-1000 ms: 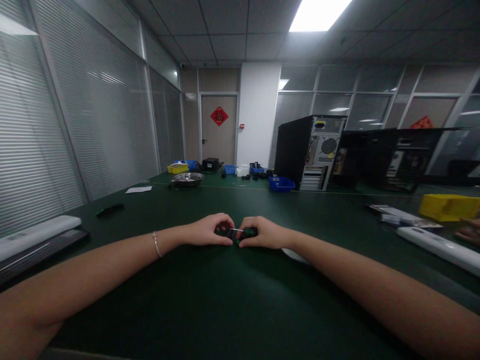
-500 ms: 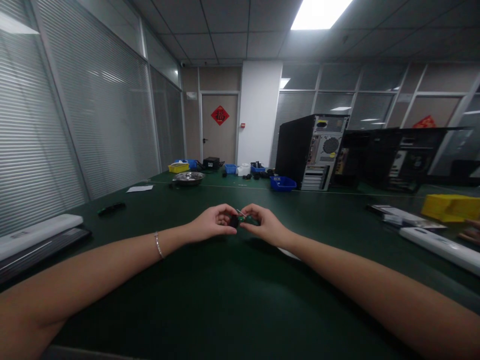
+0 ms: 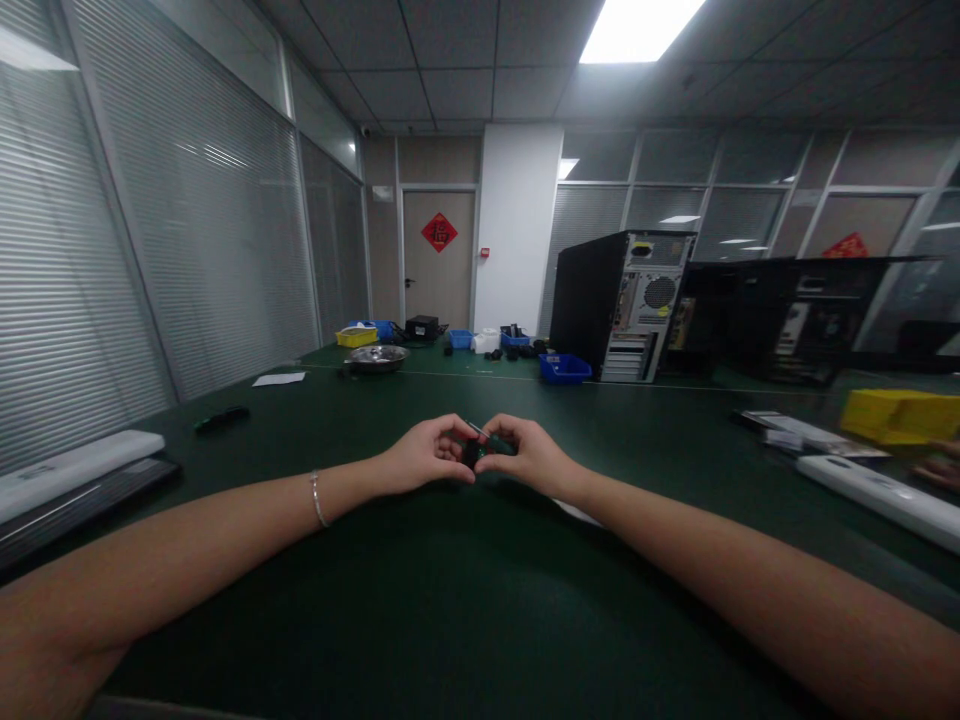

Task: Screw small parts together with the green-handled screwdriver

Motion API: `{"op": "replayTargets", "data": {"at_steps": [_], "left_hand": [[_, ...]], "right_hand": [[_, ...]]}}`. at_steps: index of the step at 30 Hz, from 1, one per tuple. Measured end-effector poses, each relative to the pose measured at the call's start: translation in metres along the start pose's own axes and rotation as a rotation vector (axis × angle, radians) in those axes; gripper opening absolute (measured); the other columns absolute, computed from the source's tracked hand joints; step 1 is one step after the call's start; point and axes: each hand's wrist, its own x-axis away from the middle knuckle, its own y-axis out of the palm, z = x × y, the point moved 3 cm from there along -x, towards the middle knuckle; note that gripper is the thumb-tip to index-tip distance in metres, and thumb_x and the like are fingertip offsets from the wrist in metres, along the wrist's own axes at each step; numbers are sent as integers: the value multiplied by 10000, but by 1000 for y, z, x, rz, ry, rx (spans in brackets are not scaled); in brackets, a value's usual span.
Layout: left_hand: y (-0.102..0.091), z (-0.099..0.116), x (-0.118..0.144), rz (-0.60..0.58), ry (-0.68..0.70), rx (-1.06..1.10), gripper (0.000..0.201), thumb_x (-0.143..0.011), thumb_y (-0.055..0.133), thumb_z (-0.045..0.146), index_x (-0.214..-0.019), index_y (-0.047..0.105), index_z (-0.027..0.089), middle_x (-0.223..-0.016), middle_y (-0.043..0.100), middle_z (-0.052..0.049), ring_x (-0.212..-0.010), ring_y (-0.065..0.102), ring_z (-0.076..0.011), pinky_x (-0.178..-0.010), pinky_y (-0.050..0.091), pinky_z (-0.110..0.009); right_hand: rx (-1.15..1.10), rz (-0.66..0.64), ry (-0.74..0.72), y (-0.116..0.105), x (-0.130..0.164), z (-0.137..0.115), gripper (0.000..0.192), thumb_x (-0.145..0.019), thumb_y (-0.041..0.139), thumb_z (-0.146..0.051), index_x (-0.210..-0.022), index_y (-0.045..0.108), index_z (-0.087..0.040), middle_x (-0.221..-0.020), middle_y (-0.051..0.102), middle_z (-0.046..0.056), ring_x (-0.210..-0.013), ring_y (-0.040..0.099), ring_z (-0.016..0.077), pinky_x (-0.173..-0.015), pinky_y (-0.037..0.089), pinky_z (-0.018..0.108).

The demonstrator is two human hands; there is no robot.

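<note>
Both my hands meet over the middle of the dark green table [image 3: 465, 600], raised a little above it. My left hand [image 3: 424, 455], with a thin bracelet on its wrist, pinches a small black part [image 3: 471, 455] between thumb and fingers. My right hand [image 3: 525, 455] closes on the same small piece from the other side, where a green bit and a thin silvery pin [image 3: 475, 430] stick out. The fingers hide most of the piece, so its shape is unclear.
A black and white keyboard-like bar [image 3: 75, 480] lies at the left edge, a small dark tool [image 3: 219, 418] beyond it. A yellow bin [image 3: 896, 415], white bar [image 3: 877, 495] and another person's hand [image 3: 941, 465] are at the right. Computer towers [image 3: 622, 305], blue bins and a metal bowl [image 3: 376, 357] stand far back.
A second ago both hands rested on the table with the small piece. They lifted it off the surface and now hold it slightly closer together, turned in the fingers.
</note>
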Motion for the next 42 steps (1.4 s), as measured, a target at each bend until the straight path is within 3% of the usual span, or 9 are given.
{"op": "replayTargets", "data": {"at_steps": [5, 11, 17, 24, 30, 42], "left_hand": [[-6, -2, -3, 94, 11, 7, 484, -641, 740, 187, -1069, 520, 139, -1014, 604, -86, -850, 618, -193, -764, 491, -368], [-9, -7, -6, 150, 27, 55, 482, -647, 735, 182, -1076, 519, 137, -1023, 616, -96, -893, 627, -212, -808, 485, -392], [-10, -8, -6, 148, 26, 84, 483, -647, 735, 174, -1080, 525, 140, -1046, 608, -100, -897, 624, -207, -815, 486, -389], [-8, -7, -5, 132, 25, 79, 478, -646, 738, 185, -1076, 532, 145, -1013, 615, -88, -850, 627, -190, -786, 489, -375], [-6, -8, -5, 110, 30, 92, 468, -659, 733, 193, -1078, 527, 148, -1039, 609, -92, -896, 623, -208, -802, 482, -375], [-6, -4, -3, 126, 29, 103, 481, -659, 730, 182, -1095, 532, 149, -1068, 590, -98, -890, 620, -202, -816, 485, -389]], "right_hand": [[-20, 97, 7, -4, -1, -1, 302, -691, 712, -319, -909, 566, -170, -882, 626, 31, -783, 577, 171, -702, 458, 310], [-218, 166, 18, -5, -1, -2, 265, -735, 663, -284, -920, 499, -188, -930, 613, 42, -562, 530, 92, -445, 423, 209], [-277, 171, 19, -5, -1, -1, 284, -731, 673, -298, -913, 484, -187, -866, 589, 12, -431, 441, 36, -344, 346, 166], [-297, 152, 17, -3, 0, -4, 287, -731, 680, -295, -920, 491, -191, -794, 562, -21, -395, 419, 25, -325, 324, 162], [-366, 138, 11, -2, 0, -4, 282, -731, 678, -302, -884, 471, -187, -987, 613, 46, -438, 474, 38, -335, 355, 171], [-356, 178, 11, -4, -1, -2, 295, -737, 674, -307, -889, 448, -192, -836, 597, 0, -397, 436, 29, -331, 333, 168]]}}
